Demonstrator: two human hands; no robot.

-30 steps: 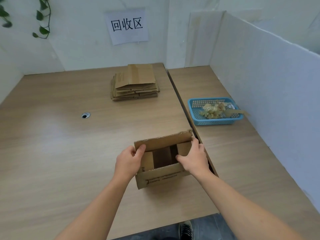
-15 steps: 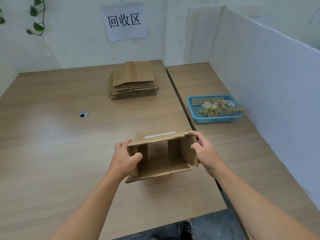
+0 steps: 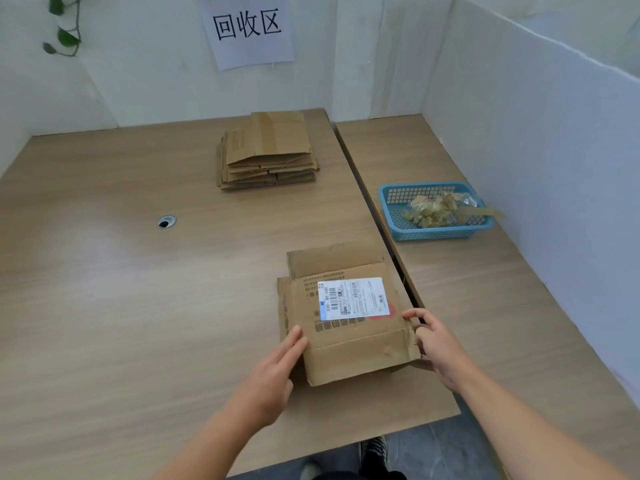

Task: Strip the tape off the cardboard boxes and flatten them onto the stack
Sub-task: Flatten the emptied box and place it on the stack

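Observation:
A cardboard box lies flattened on the near part of the wooden table, with a white shipping label facing up. My left hand rests against its left near edge with straight fingers. My right hand holds the right near corner, fingers curled over the edge. The stack of flattened boxes sits at the far middle of the table, well beyond both hands.
A blue plastic basket with crumpled tape in it stands on the right table. A gap runs between the two tables beside the box. A round cable hole is at mid-left. White partition walls close the back and right.
The box stood open and upright between my hands; it tipped forward and now lies collapsed flat, label side up. Both hands have slid to its near corners.

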